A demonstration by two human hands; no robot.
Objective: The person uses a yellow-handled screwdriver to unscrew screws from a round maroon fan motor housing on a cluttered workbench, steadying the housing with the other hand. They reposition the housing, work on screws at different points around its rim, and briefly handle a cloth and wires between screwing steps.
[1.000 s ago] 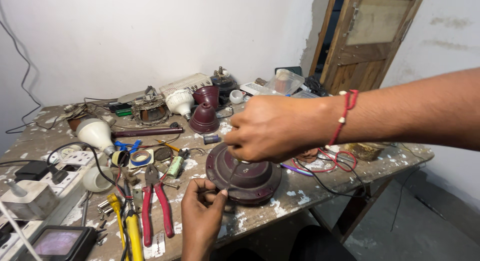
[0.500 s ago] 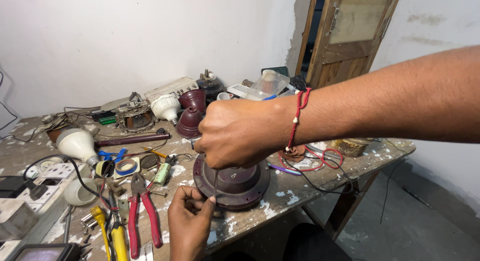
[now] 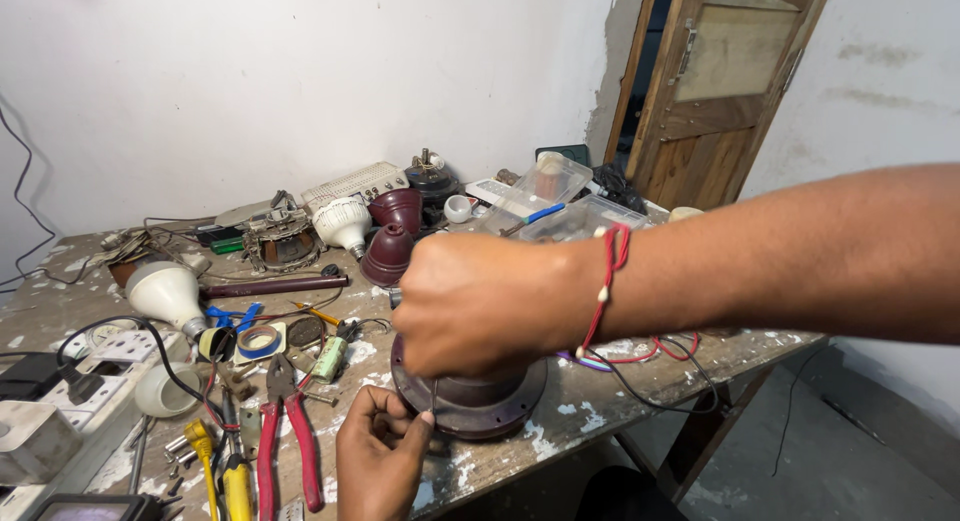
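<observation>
Right hand (image 3: 480, 306) is closed over the maroon motor housing (image 3: 480, 396) on the tabletop (image 3: 620, 396), left hand (image 3: 380, 451) pinches a thin wire (image 3: 434, 393), clear plastic boxes (image 3: 575, 216) behind hold small parts.

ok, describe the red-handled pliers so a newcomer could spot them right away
Start at the paint-spattered workbench and find the round maroon motor housing near its front edge, under the right hand. Look left of it, past the left hand: the pliers lie flat, jaws pointing away. Their red grips set them apart from the yellow-handled tools just to their left.
</observation>
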